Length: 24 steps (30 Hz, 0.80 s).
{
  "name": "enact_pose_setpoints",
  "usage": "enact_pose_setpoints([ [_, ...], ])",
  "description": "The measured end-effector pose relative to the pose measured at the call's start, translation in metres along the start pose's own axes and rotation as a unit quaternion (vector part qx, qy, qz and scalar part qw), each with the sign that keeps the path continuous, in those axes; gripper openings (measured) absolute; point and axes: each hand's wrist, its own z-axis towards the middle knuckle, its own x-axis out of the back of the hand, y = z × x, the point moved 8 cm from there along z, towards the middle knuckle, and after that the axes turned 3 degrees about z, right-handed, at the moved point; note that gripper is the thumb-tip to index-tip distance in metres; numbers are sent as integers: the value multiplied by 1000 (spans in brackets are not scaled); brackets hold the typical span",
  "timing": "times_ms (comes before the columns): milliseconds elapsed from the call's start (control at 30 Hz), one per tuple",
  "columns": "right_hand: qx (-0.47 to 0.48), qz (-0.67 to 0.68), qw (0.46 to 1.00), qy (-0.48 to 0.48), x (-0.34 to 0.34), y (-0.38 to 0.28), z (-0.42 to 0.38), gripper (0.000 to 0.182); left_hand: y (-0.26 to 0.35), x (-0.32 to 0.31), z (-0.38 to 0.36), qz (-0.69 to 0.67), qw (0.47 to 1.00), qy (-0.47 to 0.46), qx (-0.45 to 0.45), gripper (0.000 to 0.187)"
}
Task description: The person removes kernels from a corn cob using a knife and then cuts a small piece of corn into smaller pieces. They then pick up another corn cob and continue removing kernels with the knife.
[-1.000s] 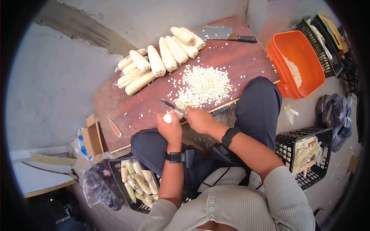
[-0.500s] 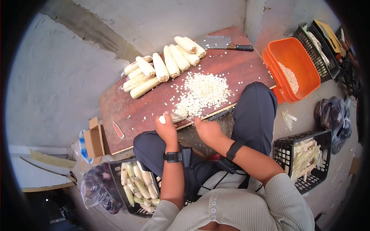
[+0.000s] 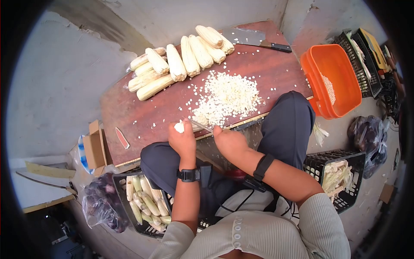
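Observation:
My left hand (image 3: 182, 139) is closed around one end of a corn cob (image 3: 196, 125) at the near edge of the reddish table (image 3: 151, 113). Fingers wrapped round its handle, my right hand (image 3: 230, 141) holds a thin knife (image 3: 200, 125), its blade against the cob. Cut white kernels (image 3: 228, 97) lie heaped just beyond the cob. Several whole peeled cobs (image 3: 188, 56) rest in a row along the back of the table. A cleaver (image 3: 250, 36) with a black handle lies behind them to the right.
An orange bin (image 3: 338, 82) holding some kernels stands to the right. Black crates hold cobs (image 3: 146, 200) at lower left and husks (image 3: 336, 177) at right. Plastic bags (image 3: 103, 203) and a cardboard box (image 3: 95, 146) are at left. A red-and-white piece (image 3: 122, 138) lies on the table.
The camera view has shifted slightly, so the table and cobs appear a little higher and further left. Both hands keep their hold on the cob and the knife.

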Motion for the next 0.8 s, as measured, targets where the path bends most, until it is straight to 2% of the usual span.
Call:
enact_pose_setpoints([
  [100, 17, -15, 1000, 5, 1, -6, 13, 10, 7, -3, -3, 28, 999, -19, -37, 29],
  [233, 41, -19, 999, 23, -5, -10, 28, 9, 5, -7, 0, 1, 1000, -22, -20, 29],
  [300, 32, 4, 999, -11, -7, -9, 33, 10, 2, -8, 2, -20, 999, -30, -3, 28],
  [400, 5, 47, 998, -35, -9, -7, 50, 11, 40, -7, -14, 66, 983, -6, -170, 25],
  [500, -10, 65, 996, -57, -10, -1, 60, 12, 28, -7, -7, 17, 993, -10, -118, 25],
  [600, -7, 71, 994, -83, -12, -2, 57, 14, 25, -4, -10, -23, 991, 8, -129, 24],
  [667, -15, 82, 993, -81, -11, 3, 56, 16, 15, -6, -8, -31, 994, 2, -102, 25],
  [767, 22, 158, 985, -60, -19, 14, 56, 20, 0, -8, -9, -61, 996, -13, -60, 25],
  [800, -8, 224, 970, -90, -20, 17, 53, 21, -4, -9, -8, -75, 996, -18, -46, 25],
])
